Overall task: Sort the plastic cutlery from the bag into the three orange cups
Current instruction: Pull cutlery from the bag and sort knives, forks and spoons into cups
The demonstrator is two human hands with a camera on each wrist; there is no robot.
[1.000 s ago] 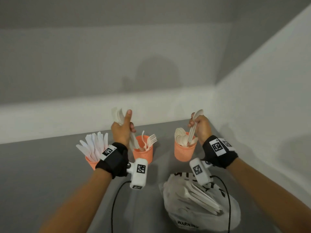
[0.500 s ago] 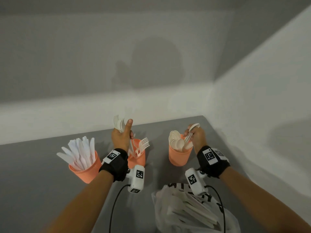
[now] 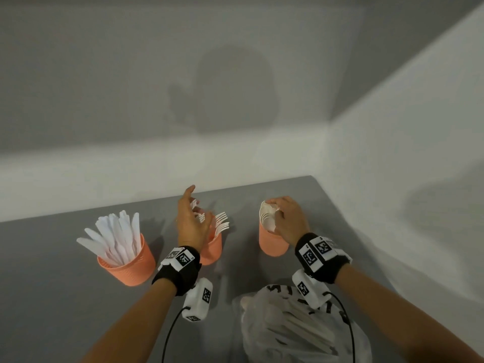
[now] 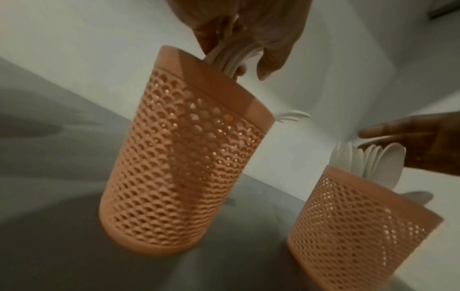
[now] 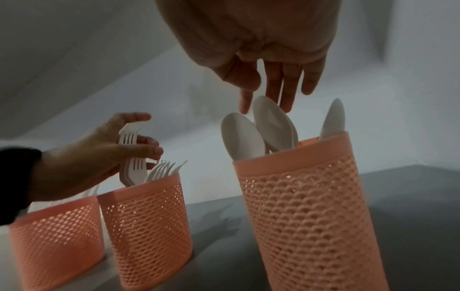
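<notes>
Three orange mesh cups stand in a row on the grey table. The left cup (image 3: 128,268) holds white knives (image 3: 115,237). Over the middle cup (image 3: 213,248) my left hand (image 3: 201,213) has its fingers curled round a bundle of forks (image 5: 129,137), thumb raised, the handles down inside the cup beside other forks (image 3: 222,224). My right hand (image 3: 279,216) hovers over the right cup (image 3: 272,247), its straight fingers (image 5: 286,88) pointing down and touching the spoons (image 5: 271,126) that stand in it. It holds nothing.
A clear plastic bag (image 3: 301,328) with more white cutlery lies near the front edge, under my right wrist. White walls close the table (image 3: 52,284) at the back and right. Camera cables hang from both wrists.
Both hands have come down onto the cups. The right hand let its spoon go into the right cup. The left hand lowered the fork bundle into the middle cup.
</notes>
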